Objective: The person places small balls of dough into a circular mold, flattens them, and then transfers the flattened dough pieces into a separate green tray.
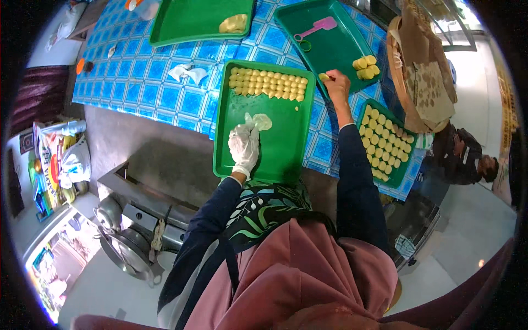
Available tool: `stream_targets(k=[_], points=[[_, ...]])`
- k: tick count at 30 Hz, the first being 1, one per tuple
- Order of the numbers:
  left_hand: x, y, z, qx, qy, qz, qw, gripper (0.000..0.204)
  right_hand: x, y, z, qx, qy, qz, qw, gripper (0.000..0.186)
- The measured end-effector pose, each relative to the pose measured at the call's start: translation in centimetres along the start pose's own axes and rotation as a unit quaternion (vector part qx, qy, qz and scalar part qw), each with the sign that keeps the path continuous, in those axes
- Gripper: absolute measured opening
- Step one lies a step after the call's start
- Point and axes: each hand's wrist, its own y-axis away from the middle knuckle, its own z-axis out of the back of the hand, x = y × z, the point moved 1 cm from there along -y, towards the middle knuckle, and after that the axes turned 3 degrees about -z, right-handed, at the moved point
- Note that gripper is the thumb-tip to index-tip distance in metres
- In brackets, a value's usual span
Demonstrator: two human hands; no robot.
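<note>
Your pink scarf point(308, 269) is right under the camera, with your dark blue sleeves point(357, 187) going out from it. Your left hand point(245, 146) wears a white glove. Its fingers are curled around a pale, crumpled bit of plastic point(259, 121), and it rests on the middle green tray point(264, 159). At the far end of that tray sit rows of small yellow dough pieces point(268, 84).

Your right hand point(336, 83) is bare. It pinches one yellow dough piece point(324, 77) in its fingertips, right over the near edge of the far green tray point(330, 49). In that tray there is a little pile of yellow rolls point(366, 66) and a pink scoop point(322, 26).

To your right is another green tray point(406, 165) full of yellow round pieces point(385, 144). All the trays sit on a table with a blue checked cloth point(143, 82). A round basket point(421, 82) with brown paper is just past them.
</note>
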Motion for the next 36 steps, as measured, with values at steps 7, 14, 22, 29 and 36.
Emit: stream_targets(k=[7, 14, 22, 29, 36], points=[[0.0, -2.2, 0.9, 0.113, -0.006, 0.197, 0.974, 0.023, 6.9, 3.4, 3.9, 0.005, -0.315, -0.167, 0.934, 0.018], [-1.9, -1.8, -0.9, 0.032, -0.028, 0.062, 0.997, 0.015, 12.9, 14.7, -2.7, 0.220, -0.368, -0.220, 0.876, 0.032], [1.8, -1.8, -0.4, -0.028, 0.204, 0.232, 0.951, 0.020, 14.8, 18.1, -5.5, 0.141, -0.167, -0.023, 0.976, 0.025], [0.0, -1.8, 0.3, -0.025, 0.553, 0.286, 0.782, 0.017, 15.6, 18.6, -5.5, 0.129, -0.102, 0.013, 0.986, 0.024], [1.5, -3.8, 1.7, 0.133, 0.477, 0.297, 0.817, 0.012, 16.1, 18.5, -5.9, 0.155, -0.116, 0.028, 0.981, 0.027]])
